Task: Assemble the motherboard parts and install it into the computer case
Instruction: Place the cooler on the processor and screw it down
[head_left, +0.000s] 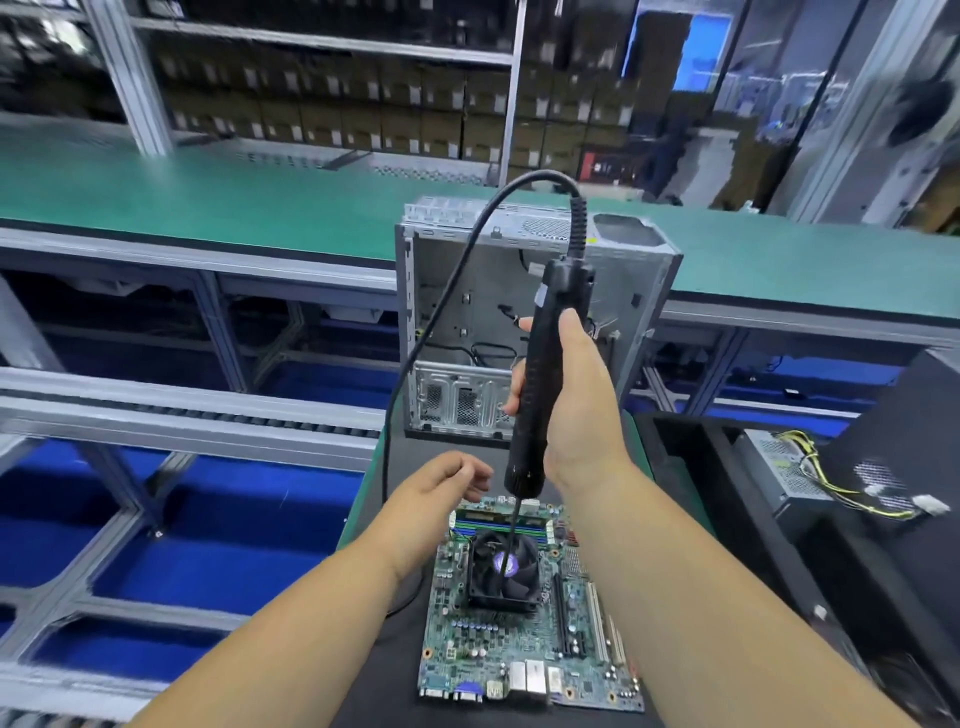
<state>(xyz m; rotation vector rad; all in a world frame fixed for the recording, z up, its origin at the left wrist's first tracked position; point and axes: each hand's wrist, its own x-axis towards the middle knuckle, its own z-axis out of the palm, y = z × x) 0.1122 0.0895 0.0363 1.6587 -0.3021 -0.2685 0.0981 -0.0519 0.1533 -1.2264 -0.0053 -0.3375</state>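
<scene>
- The right hand (569, 410) grips the electric screwdriver (540, 374), tip down over the fan (501, 571).
- The left hand (441, 486) is loose, holding nothing.
- The motherboard (524, 613) lies flat on the surface (387, 670), near the case (519, 322).
- The tip could slip and scratch the board.

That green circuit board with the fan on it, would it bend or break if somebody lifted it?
The motherboard probably stays stiff: it lies flat. Likely heavier at the far end, where the cooler fan sits. Probably fragile, since small exposed parts crowd its surface; lifting by the edges seems safest.
</scene>
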